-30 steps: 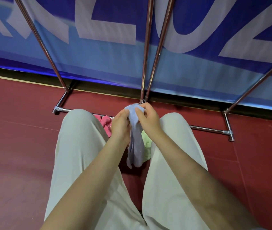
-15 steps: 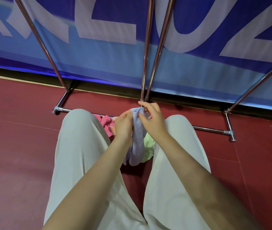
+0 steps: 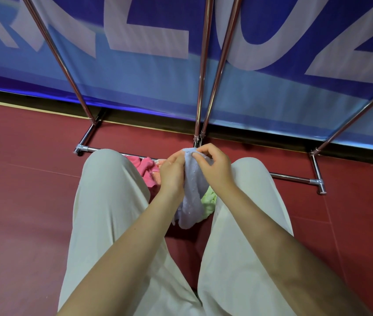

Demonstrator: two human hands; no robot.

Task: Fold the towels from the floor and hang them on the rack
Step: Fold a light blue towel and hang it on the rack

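Note:
A pale lavender towel [image 3: 192, 195] hangs bunched between my knees. My left hand [image 3: 171, 174] grips its top edge from the left, and my right hand [image 3: 215, 167] pinches the same edge from the right. Below them on the red floor lie a pink towel [image 3: 145, 169] and a light green towel [image 3: 209, 199], both partly hidden by my legs and the lavender towel. The chrome rack [image 3: 201, 71] stands just beyond my hands, its poles rising out of view.
The rack's base bar [image 3: 294, 178] runs across the floor behind my knees, with feet at left [image 3: 78, 149] and right [image 3: 321, 187]. A blue banner [image 3: 135, 71] covers the wall behind. My cream trouser legs [image 3: 103, 213] fill the lower middle.
Both hands have risen slightly with the lavender towel and shifted along its top edge; my right fingers now pinch nearer the left hand.

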